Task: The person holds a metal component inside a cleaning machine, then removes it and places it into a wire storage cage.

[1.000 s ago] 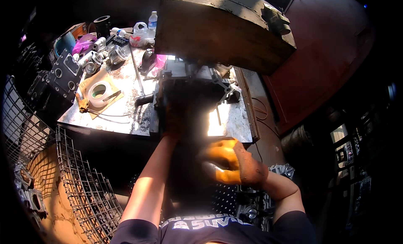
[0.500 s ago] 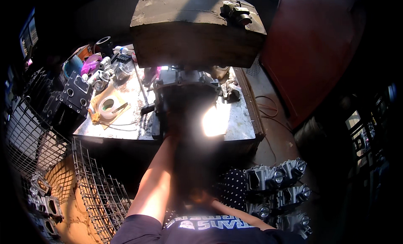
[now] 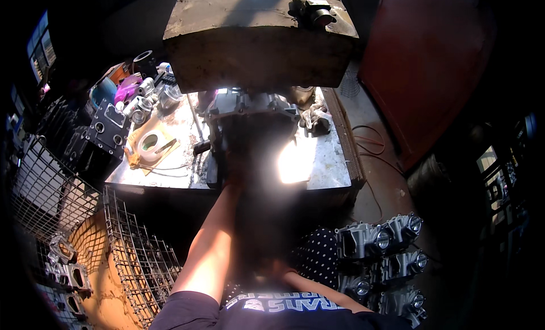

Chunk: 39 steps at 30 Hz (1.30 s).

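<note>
A metal housing casting [image 3: 250, 109] with a bolted flange rim stands on the worktable, below a large box; its front is in deep shadow. My left arm stretches forward to it. In that shadow my left hand [image 3: 234, 174] is at the casting's lower front, its fingers hidden by darkness and haze. Low in front of my body, close to my lap, is my right hand [image 3: 277, 268]. It is dim and smeared, so neither its fingers nor anything in them can be made out. A dark-ended rod [image 3: 201, 147] lies left of the casting.
The sunlit table [image 3: 181, 174] bears a tape roll [image 3: 149, 145], a drilled black plate [image 3: 108, 128] and several metal parts. Overhead is the big box [image 3: 258, 57]. Wire baskets [image 3: 133, 250] stand at left; silver castings [image 3: 363, 242] are stacked at right. A hose [image 3: 372, 142] crosses the floor.
The whole view has shifted slightly, with the floor castings and baskets now further right in the picture. My left arm keeps its place, and my right hand has barely moved.
</note>
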Each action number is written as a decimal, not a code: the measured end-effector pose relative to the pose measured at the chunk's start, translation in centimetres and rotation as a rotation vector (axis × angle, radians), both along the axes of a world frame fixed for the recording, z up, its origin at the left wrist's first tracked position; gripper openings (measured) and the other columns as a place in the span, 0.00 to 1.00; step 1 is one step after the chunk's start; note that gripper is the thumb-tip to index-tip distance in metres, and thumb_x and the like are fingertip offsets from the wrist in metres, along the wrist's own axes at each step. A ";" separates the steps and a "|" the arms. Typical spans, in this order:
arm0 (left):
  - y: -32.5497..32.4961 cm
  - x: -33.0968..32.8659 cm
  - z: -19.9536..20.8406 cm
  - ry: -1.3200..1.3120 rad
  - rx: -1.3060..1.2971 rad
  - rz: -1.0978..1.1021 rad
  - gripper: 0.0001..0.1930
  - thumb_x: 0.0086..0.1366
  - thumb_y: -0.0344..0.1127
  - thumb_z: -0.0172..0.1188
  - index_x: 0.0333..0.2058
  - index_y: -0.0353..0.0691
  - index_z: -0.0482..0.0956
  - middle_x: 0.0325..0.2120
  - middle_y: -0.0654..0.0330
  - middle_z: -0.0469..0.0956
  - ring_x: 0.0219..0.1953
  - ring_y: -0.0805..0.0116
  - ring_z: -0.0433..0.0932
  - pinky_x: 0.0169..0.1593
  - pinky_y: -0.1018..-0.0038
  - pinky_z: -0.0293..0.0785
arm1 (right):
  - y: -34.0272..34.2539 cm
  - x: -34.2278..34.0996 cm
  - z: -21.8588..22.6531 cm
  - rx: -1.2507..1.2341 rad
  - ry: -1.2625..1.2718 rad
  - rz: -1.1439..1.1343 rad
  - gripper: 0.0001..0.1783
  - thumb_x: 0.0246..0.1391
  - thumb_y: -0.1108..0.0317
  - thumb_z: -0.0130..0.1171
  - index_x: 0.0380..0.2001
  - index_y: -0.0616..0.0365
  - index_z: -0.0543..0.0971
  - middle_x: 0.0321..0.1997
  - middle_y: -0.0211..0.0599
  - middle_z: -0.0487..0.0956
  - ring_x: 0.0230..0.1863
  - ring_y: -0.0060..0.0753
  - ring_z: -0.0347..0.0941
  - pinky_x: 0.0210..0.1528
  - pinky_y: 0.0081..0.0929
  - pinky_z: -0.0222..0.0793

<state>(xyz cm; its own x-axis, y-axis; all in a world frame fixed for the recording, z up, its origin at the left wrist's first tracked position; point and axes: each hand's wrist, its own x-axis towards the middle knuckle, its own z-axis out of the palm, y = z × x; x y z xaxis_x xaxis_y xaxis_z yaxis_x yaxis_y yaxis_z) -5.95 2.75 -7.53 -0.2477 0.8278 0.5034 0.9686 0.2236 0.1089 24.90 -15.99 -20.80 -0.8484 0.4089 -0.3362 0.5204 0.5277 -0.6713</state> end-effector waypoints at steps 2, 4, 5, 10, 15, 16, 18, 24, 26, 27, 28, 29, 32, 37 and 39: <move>0.3 -1.0 -1.9 -0.205 0.094 -0.078 0.40 0.52 0.49 0.59 0.62 0.45 0.54 0.58 0.53 0.59 0.61 0.53 0.55 0.61 0.54 0.51 | -0.4 0.0 0.0 0.019 -0.012 0.028 0.25 0.47 0.47 0.57 0.43 0.54 0.77 0.44 0.47 0.77 0.45 0.48 0.73 0.49 0.37 0.68; 0.0 -1.3 -2.3 -0.189 0.096 -0.066 0.38 0.53 0.49 0.58 0.61 0.44 0.56 0.57 0.52 0.60 0.60 0.53 0.57 0.60 0.54 0.53 | -1.3 0.2 -7.0 0.045 0.033 0.048 0.26 0.48 0.47 0.55 0.43 0.54 0.76 0.45 0.47 0.76 0.44 0.49 0.73 0.49 0.37 0.68; -0.2 -1.4 -2.1 -0.169 0.095 -0.062 0.38 0.53 0.49 0.58 0.61 0.44 0.56 0.57 0.52 0.60 0.60 0.53 0.57 0.60 0.55 0.53 | -1.0 0.1 -5.0 0.014 -0.016 0.047 0.24 0.50 0.48 0.54 0.44 0.54 0.76 0.46 0.46 0.76 0.45 0.47 0.73 0.50 0.36 0.67; -4.5 1.3 2.4 -0.073 0.049 0.061 0.36 0.54 0.49 0.57 0.60 0.44 0.57 0.56 0.52 0.61 0.59 0.53 0.58 0.60 0.55 0.54 | -1.6 1.3 -11.6 -1.017 0.154 -0.506 0.19 0.58 0.55 0.45 0.49 0.50 0.73 0.52 0.38 0.73 0.52 0.39 0.69 0.55 0.31 0.64; -3.8 4.9 4.5 -0.064 0.091 0.032 0.34 0.55 0.49 0.56 0.59 0.44 0.59 0.55 0.52 0.62 0.58 0.53 0.59 0.59 0.56 0.55 | 0.7 0.4 -2.7 -0.107 0.001 -0.011 0.21 0.58 0.54 0.44 0.53 0.48 0.69 0.57 0.33 0.67 0.57 0.36 0.65 0.58 0.31 0.61; -3.1 5.9 5.3 -0.069 0.114 -0.014 0.34 0.55 0.49 0.56 0.59 0.44 0.59 0.55 0.52 0.62 0.58 0.53 0.59 0.59 0.56 0.55 | 1.0 0.1 -1.4 -0.077 -0.042 -0.063 0.22 0.58 0.53 0.45 0.53 0.48 0.69 0.57 0.33 0.67 0.57 0.36 0.65 0.58 0.31 0.60; -3.9 5.6 5.8 -0.065 0.121 0.036 0.33 0.55 0.49 0.56 0.58 0.44 0.60 0.55 0.52 0.63 0.58 0.53 0.60 0.59 0.56 0.55 | 1.3 -1.0 0.1 -0.069 -0.106 0.007 0.22 0.58 0.53 0.45 0.53 0.48 0.69 0.58 0.33 0.67 0.57 0.36 0.65 0.58 0.31 0.60; -3.6 5.9 6.6 -0.058 0.106 0.039 0.31 0.56 0.49 0.55 0.57 0.44 0.61 0.54 0.52 0.64 0.57 0.53 0.61 0.58 0.57 0.57 | 2.4 -2.5 2.9 -0.072 -0.183 0.001 0.24 0.57 0.51 0.45 0.54 0.48 0.68 0.58 0.33 0.67 0.58 0.36 0.64 0.59 0.31 0.60; -3.7 5.7 6.7 -0.056 0.107 0.053 0.31 0.56 0.49 0.54 0.57 0.44 0.62 0.54 0.52 0.64 0.57 0.53 0.61 0.58 0.57 0.57 | 2.4 -2.5 3.3 -0.072 -0.198 -0.001 0.24 0.57 0.51 0.46 0.54 0.47 0.68 0.59 0.33 0.67 0.58 0.36 0.64 0.59 0.31 0.60; -3.4 6.0 6.8 -0.060 0.111 0.042 0.30 0.57 0.49 0.54 0.56 0.44 0.62 0.53 0.52 0.64 0.56 0.53 0.62 0.58 0.57 0.57 | 2.5 -2.4 3.3 -0.069 -0.200 0.005 0.24 0.57 0.51 0.46 0.54 0.47 0.68 0.59 0.33 0.67 0.58 0.36 0.64 0.59 0.32 0.60; -3.3 6.1 6.9 -0.057 0.113 0.047 0.30 0.57 0.49 0.54 0.56 0.44 0.63 0.53 0.52 0.65 0.56 0.53 0.62 0.58 0.57 0.58 | 2.6 -2.2 3.2 -0.067 -0.204 0.009 0.25 0.57 0.50 0.46 0.54 0.47 0.68 0.59 0.33 0.67 0.58 0.36 0.64 0.59 0.32 0.59; -3.1 6.3 7.0 -0.052 0.119 0.032 0.30 0.57 0.49 0.54 0.56 0.44 0.63 0.53 0.52 0.65 0.56 0.53 0.62 0.58 0.57 0.58 | 2.4 -2.1 2.7 -0.062 -0.204 0.006 0.25 0.56 0.50 0.46 0.55 0.47 0.68 0.59 0.33 0.67 0.59 0.36 0.64 0.59 0.32 0.59; -1.3 7.1 6.6 -0.048 0.110 -0.045 0.29 0.57 0.49 0.54 0.55 0.44 0.64 0.53 0.52 0.65 0.56 0.53 0.63 0.58 0.57 0.58 | 1.3 -1.2 1.6 -0.103 -0.219 -0.056 0.26 0.56 0.49 0.46 0.55 0.47 0.68 0.59 0.33 0.66 0.59 0.36 0.63 0.60 0.32 0.59; -3.4 3.1 5.8 -0.019 0.062 0.021 0.27 0.58 0.49 0.53 0.54 0.44 0.65 0.52 0.52 0.66 0.55 0.53 0.64 0.57 0.58 0.59 | 0.1 0.7 3.8 -0.188 -0.334 -0.003 0.27 0.55 0.48 0.47 0.55 0.47 0.68 0.59 0.34 0.67 0.59 0.37 0.64 0.60 0.32 0.59; -3.8 3.1 6.5 -0.002 0.053 0.021 0.27 0.58 0.49 0.53 0.54 0.44 0.66 0.52 0.52 0.67 0.54 0.53 0.64 0.57 0.58 0.60 | -0.1 0.6 5.4 -0.173 -0.342 -0.008 0.28 0.53 0.46 0.49 0.55 0.47 0.69 0.58 0.36 0.68 0.58 0.38 0.65 0.59 0.33 0.60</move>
